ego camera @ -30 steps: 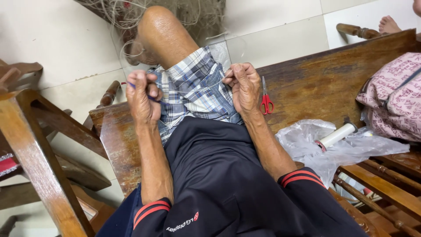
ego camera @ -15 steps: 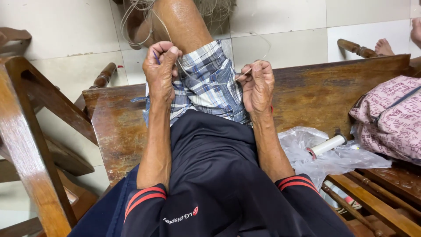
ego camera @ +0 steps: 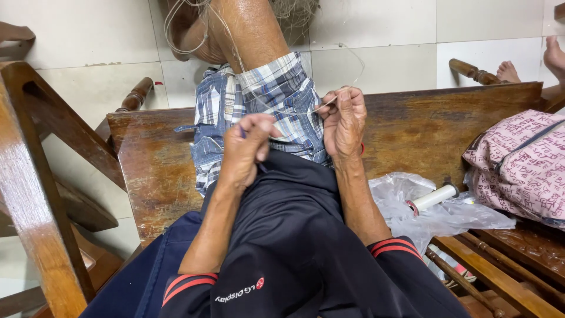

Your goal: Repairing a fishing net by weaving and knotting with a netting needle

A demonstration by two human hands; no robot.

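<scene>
Head view, looking down on a seated person at work on a wooden bench [ego camera: 424,126]. The left hand [ego camera: 244,153] is closed into a loose fist above the lap, fingers curled in, thumb pressed to the forefinger; a small dark blue tool [ego camera: 242,132] shows between them, most of it hidden inside the fist. The right hand [ego camera: 344,121] is raised just beside it, fingers bunched and pinching a thin pale line [ego camera: 294,112]. The line runs taut between the two hands, across the plaid shorts [ego camera: 276,100], and loops upward from the right fingertips over the floor tiles [ego camera: 376,35]. More line and fine netting [ego camera: 194,23] lie bunched around the raised knee [ego camera: 247,29] at the top edge.

The two hands are near each other but apart, both over the lap and the bench's front part. To the person's right, the bench surface is bare between the right wrist and a crumpled clear plastic bag [ego camera: 412,206], on which a white spool [ego camera: 432,197] lies on its side. A pink patterned bag [ego camera: 524,165] sits at the bench's far right end, well apart from the hands. To the left, bare bench surface reaches its rounded corner; beyond it a wooden chair frame [ego camera: 35,176] stands close along the left border. Another person's bare foot [ego camera: 553,56] shows at the upper right edge.
</scene>
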